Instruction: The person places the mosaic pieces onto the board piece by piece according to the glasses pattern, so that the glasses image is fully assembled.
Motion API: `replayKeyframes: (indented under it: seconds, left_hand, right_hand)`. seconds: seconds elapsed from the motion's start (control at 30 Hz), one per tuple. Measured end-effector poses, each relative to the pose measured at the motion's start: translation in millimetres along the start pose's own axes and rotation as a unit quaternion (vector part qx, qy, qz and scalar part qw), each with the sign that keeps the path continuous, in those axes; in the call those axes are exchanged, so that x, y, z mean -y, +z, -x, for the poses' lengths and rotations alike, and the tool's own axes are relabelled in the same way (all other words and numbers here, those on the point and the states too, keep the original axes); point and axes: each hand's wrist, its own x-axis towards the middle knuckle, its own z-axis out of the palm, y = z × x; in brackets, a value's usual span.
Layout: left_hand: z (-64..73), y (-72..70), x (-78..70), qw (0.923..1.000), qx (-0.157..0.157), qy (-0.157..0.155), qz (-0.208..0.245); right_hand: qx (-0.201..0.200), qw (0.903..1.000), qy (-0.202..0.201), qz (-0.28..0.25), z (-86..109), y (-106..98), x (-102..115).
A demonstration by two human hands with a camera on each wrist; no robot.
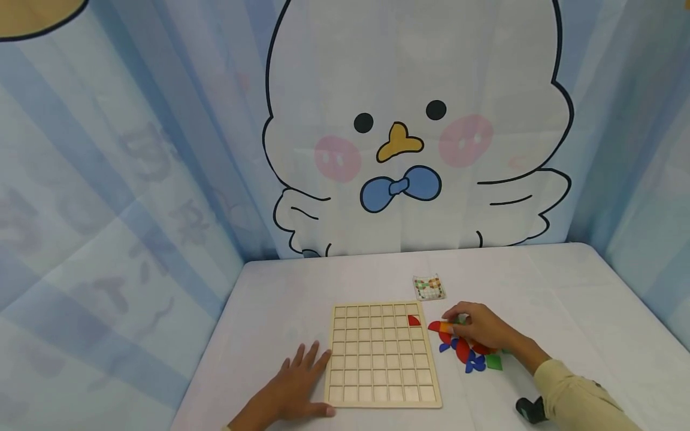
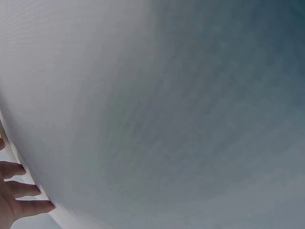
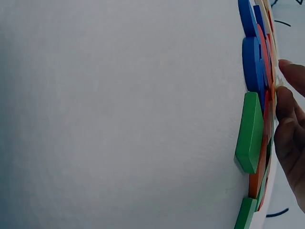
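A light wooden grid board [image 1: 345,402] lies flat on the table, with one red quarter-round piece [image 1: 413,321] in a cell near its upper right. Beside its left edge my left hand [image 1: 299,383] rests on the table, fingers spread and fingertips close to the frame; the left wrist view shows those fingers [image 2: 21,189] at its lower left. My right hand [image 1: 482,326] reaches over a pile of coloured pieces [image 1: 462,350], its fingers bent down next to an orange piece [image 1: 445,327]. I cannot tell whether a piece is between its fingertips.
A small patterned card [image 1: 429,288] lies beyond the board's upper right corner. Green blocks [image 3: 249,133] and blue rounded pieces [image 3: 251,64] edge the pile. A dark object [image 1: 530,410] sits by the right sleeve. A cartoon-printed curtain [image 1: 409,227] hangs behind the table.
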Motion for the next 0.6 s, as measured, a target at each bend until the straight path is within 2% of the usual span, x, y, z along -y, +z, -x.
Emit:
replayKeyframes:
  seconds: [0.17,0.43,0.6]
  left_hand:
    - [0.0,0.0,0.2,1.0000,-0.004,0.003,-0.002]
    - [2.5,-0.2,-0.8,0.9997,-0.017,0.010,-0.011]
    - [2.9,-0.5,-1.0,0.9997,-0.019,0.012,-0.007]
  right_hand:
    - [-0.010,0.9991,-0.014,0.037,-1.9,3,2]
    - [-0.023,0.9957,0.026,0.086,-5.0,6,10]
    - [-0.014,0.9949,0.047,0.088,-5.2,5,14]
